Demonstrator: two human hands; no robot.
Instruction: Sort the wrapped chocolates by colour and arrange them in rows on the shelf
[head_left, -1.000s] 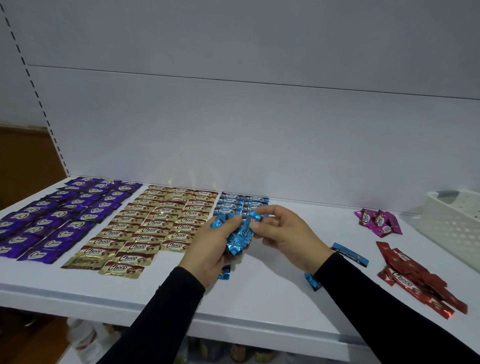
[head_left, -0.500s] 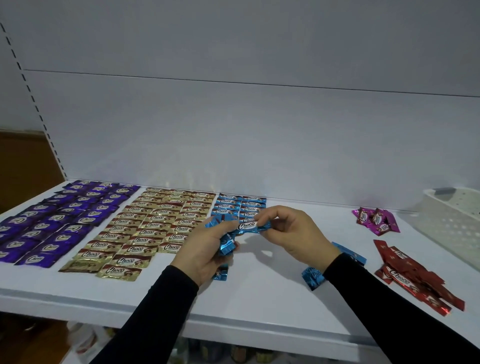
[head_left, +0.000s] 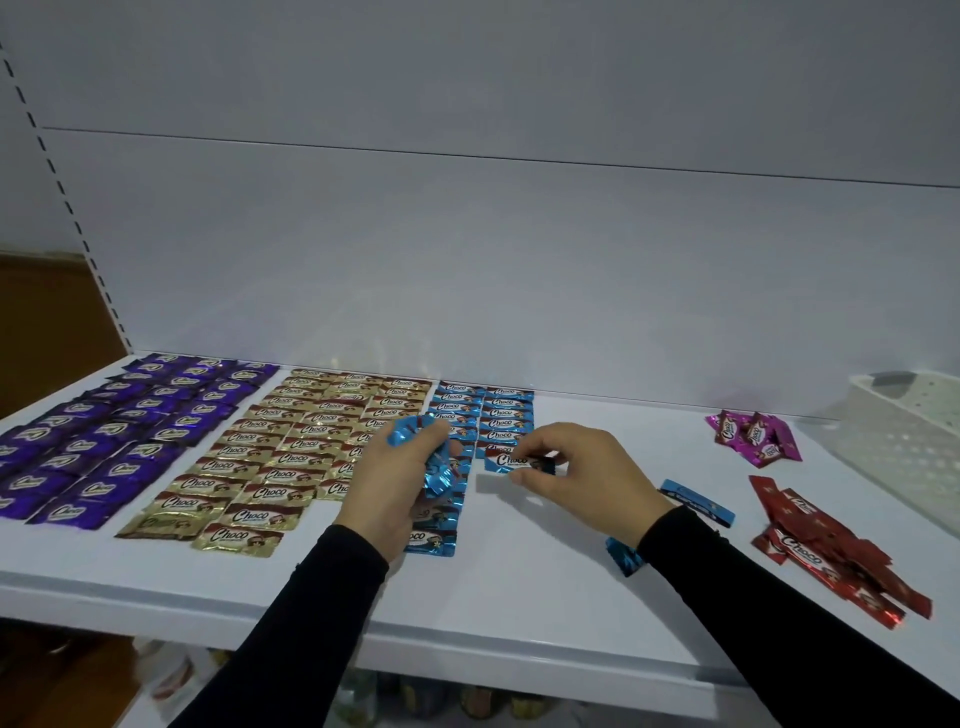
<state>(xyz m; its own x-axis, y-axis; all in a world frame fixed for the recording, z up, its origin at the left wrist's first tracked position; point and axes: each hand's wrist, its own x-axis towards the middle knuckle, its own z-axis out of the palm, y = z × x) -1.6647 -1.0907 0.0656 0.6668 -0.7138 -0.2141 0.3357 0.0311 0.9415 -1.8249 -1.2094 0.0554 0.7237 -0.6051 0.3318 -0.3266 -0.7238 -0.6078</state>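
Blue foil fills the left hand (head_left: 402, 480), which grips a bunch of blue chocolates (head_left: 435, 467) with its fingers curled around them, above the near part of the left blue column. The right hand (head_left: 582, 478) pinches a single blue chocolate (head_left: 506, 461) between thumb and fingertips, holding it at the near end of the right blue column, low over the shelf (head_left: 519, 587); whether it touches the surface I cannot tell. Both arms wear black sleeves (head_left: 779, 613).

On the white shelf, the blue rows (head_left: 485, 410) form 2 columns running from the back wall toward the hands. Just left of them lie the gold chocolates (head_left: 291, 447) in 3 neat columns, and further left the purple chocolates (head_left: 119, 431) cover the shelf's left end in rows.

To the right of the right wrist, a loose blue chocolate (head_left: 698, 503) lies flat, and another blue one (head_left: 623, 555) peeks out beside the right sleeve. Well to the right, a small heap of pink chocolates (head_left: 753, 435) sits near the back, and a loose pile of red chocolates (head_left: 831, 556) lies nearer the front edge. A white perforated basket (head_left: 914, 441) stands at the far right of the shelf, beside both heaps.
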